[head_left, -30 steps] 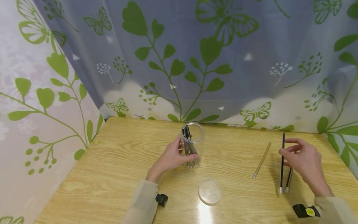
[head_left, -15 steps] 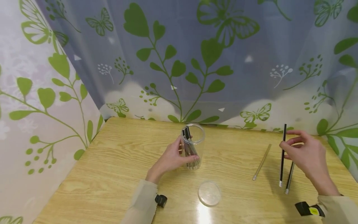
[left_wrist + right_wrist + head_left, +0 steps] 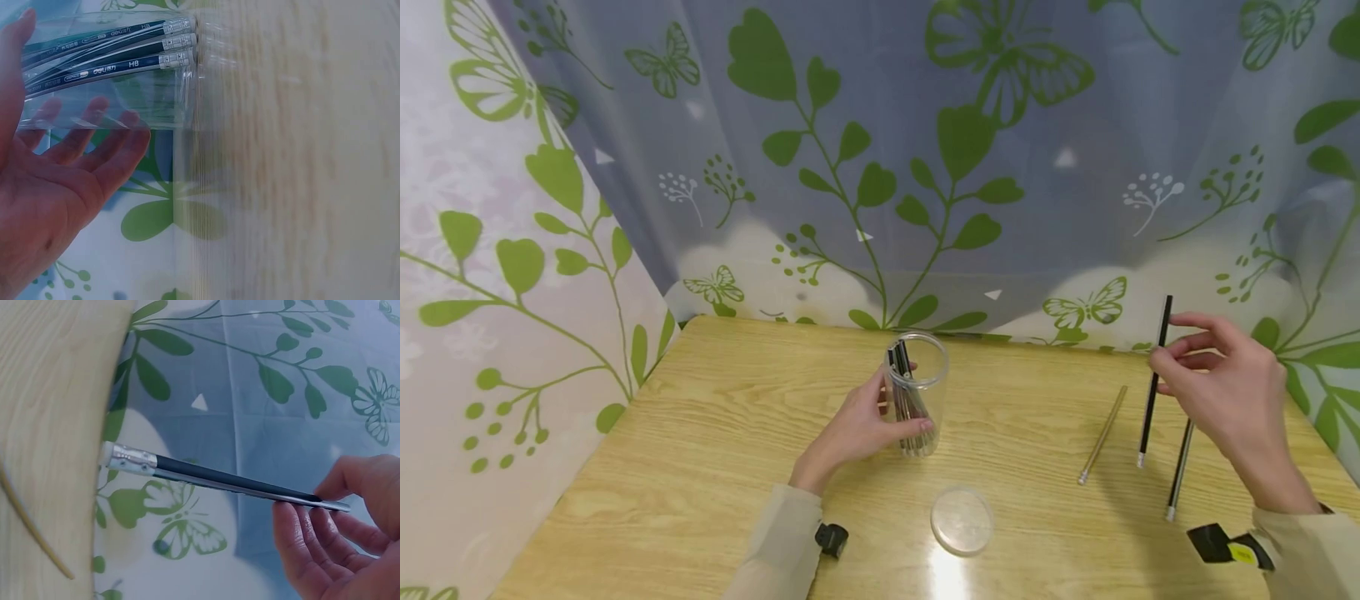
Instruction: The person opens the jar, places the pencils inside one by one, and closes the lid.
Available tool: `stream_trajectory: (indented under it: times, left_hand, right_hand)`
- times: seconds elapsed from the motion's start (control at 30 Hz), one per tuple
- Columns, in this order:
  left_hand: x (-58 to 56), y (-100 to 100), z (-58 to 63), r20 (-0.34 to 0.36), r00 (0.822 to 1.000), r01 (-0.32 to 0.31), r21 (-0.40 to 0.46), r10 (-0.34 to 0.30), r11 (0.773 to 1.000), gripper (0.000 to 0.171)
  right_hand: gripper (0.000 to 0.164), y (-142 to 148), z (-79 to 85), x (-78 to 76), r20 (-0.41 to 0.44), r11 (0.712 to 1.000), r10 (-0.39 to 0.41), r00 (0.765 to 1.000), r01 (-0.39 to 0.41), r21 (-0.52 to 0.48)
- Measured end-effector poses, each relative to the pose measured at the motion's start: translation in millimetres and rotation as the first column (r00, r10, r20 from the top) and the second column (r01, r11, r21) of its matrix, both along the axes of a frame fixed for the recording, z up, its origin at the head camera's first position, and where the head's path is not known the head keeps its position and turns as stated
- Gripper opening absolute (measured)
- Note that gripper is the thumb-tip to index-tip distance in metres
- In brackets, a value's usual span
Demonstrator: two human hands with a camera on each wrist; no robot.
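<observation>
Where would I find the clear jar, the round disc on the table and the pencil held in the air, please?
Clear jar [image 3: 935, 400]: head view, wall below the rim.
Round disc [image 3: 962, 521]: head view, middle of upper face.
Held pencil [image 3: 219, 478]: right wrist view, dark shaft.

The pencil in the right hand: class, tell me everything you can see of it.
The pencil is straight, slim and dark, with a silvery strip along its length. A shiny, metallic-looking ferrule holds a whitish eraser. The opposite end looks unsharpened. It is steeply upright, slightly tilted, eraser end down, apparently above the table, its upper half pinched by the right hand.
</observation>
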State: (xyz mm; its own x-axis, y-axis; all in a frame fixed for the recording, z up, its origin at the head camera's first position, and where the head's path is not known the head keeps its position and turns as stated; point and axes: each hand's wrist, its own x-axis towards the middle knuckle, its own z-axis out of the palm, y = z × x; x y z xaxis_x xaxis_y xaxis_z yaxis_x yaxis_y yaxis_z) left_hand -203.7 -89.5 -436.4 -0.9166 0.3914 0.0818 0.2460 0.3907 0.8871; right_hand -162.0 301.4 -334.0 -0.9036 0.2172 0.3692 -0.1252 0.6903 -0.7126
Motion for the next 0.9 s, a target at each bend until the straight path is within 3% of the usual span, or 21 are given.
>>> stream_trajectory:
  times: [0.33,0.6,0.9]
  left_hand:
    - [-1.0,2,-0.9,-0.011,1.0,-0.007,0.001,0.007,1.0,0.08]
    - [-1.3,3,-2.5,-0.012,1.0,-0.009,-0.006,0.009,1.0,0.081]
    - [-1.2,2,-2.1,-0.01,1.0,-0.008,0.008,0.008,1.0,0.08]
  right_hand:
    - [0.041,-16,14.5,-6.6,-0.06,1.0,-0.007,0.998,0.005,-0.024]
    - [0.042,-29,22.2,-12.5,-0.152,0.993,0.035,0.988,-0.051,-0.104]
    - [0.04,-52,32.3,-14.9,-0.307,0.981,0.055,0.95,-0.108,-0.159]
